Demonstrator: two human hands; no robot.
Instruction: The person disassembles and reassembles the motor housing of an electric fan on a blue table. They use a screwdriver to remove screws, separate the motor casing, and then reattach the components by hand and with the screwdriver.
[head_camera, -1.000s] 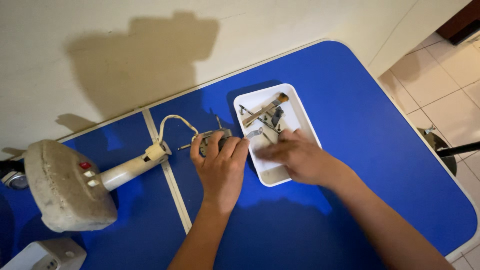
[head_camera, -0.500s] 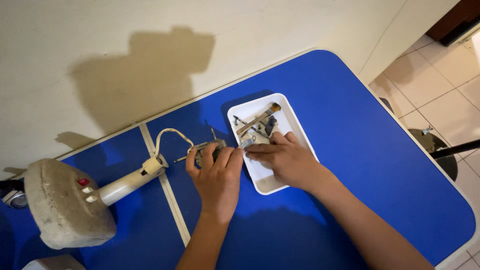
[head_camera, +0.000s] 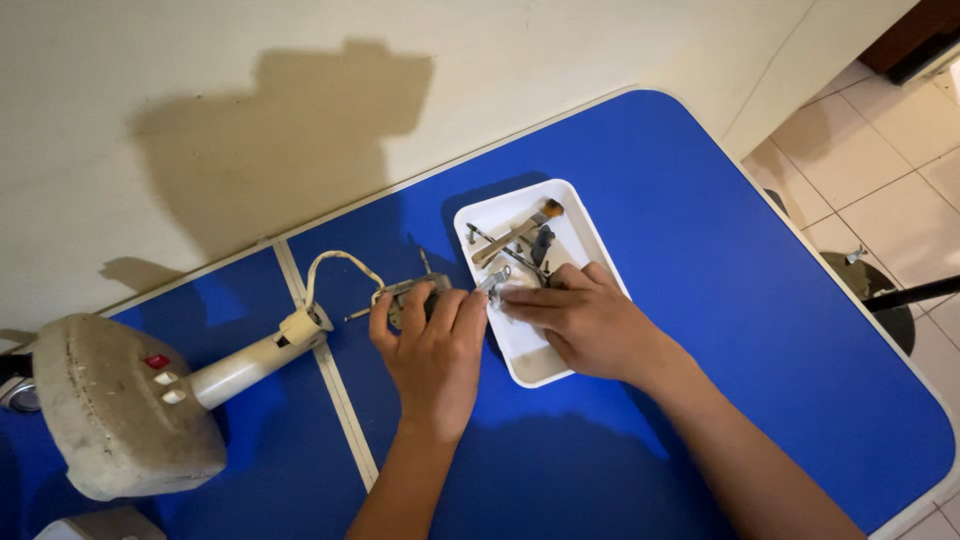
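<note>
A blue table (head_camera: 700, 260) with a pale edge is set against a cream wall (head_camera: 300, 90), its top divided by a light seam (head_camera: 325, 355) running across it. A soft, broad shadow (head_camera: 270, 150) is cast on the wall above the table (the light evidently falls from behind the viewer). To the right, a floor of pale square tiles (head_camera: 880, 150) with dark grout lines is seen, brightly lit near the upper corner. A dark round base with a black rod (head_camera: 905, 295) stands on the tiles just beside the table's edge. A dark brown piece of furniture (head_camera: 915, 40) is glimpsed at the top right.
</note>
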